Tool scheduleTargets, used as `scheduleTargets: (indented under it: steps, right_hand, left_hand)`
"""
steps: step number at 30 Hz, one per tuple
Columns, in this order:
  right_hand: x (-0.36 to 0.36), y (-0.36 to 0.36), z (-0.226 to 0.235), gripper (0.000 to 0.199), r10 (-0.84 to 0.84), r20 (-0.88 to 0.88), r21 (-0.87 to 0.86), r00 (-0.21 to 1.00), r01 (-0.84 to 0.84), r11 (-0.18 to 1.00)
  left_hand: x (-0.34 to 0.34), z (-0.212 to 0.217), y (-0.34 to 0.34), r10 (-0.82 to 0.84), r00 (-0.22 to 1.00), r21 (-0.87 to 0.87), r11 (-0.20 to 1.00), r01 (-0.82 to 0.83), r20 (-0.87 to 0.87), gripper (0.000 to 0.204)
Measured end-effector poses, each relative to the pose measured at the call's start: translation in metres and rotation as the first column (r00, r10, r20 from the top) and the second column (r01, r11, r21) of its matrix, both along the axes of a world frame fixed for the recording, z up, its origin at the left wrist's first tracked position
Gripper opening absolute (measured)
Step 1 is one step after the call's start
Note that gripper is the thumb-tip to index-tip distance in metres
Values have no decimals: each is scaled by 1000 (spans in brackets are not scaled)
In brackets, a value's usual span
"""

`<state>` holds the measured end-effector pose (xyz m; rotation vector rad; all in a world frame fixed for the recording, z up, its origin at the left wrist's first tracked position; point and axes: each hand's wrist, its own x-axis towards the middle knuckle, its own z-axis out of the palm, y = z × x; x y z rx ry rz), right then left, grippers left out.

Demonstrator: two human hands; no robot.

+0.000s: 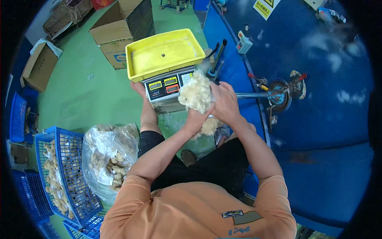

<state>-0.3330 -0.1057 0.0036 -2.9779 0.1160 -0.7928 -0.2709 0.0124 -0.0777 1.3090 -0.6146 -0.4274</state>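
Both my hands hold a fluffy off-white clump of stuffing point(196, 94) in front of me, above my lap. My left hand point(197, 116) grips it from underneath. My right hand point(225, 101) presses on its right side from above. A second, smaller tuft point(208, 126) hangs just below my left hand. Right behind the clump stands an electronic scale point(165, 86) with a yellow tray point(140, 59) on top; the tray holds nothing.
A clear plastic bag point(107, 153) of pale stuffed pieces sits at my left, beside a blue mesh crate point(75, 175) holding more. Cardboard boxes point(119, 28) stand on the green floor behind. A large blue machine point(318, 119) with a metal rod point(250, 95) fills the right.
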Motion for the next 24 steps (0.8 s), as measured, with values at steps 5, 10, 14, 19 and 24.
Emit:
scheduleTargets:
  steps: [5,10,14,19,24]
  right_hand:
    - [-5,6,0,58,-57,39,41,998,56,998]
    - [-8,6,4,59,-191,-57,56,980,194,979]
    - [-9,-1,1,59,-139,-83,15,987,141,990]
    - [-8,-4,-2,59,-21,-31,0,999,21,1000]
    - [-10,2,-5,54,-15,75,50,997,11,999]
  left_hand:
    - [9,4,0,-118,993,26,993,119,-19,62]
    - [31,34,3,-388,873,14,912,410,-294,61]
    - [8,27,2,-298,932,-12,953,302,-204,59]
    - [-5,9,3,-85,992,-9,996,86,94,57]
    - [16,16,9,-153,963,107,985,132,220,59]
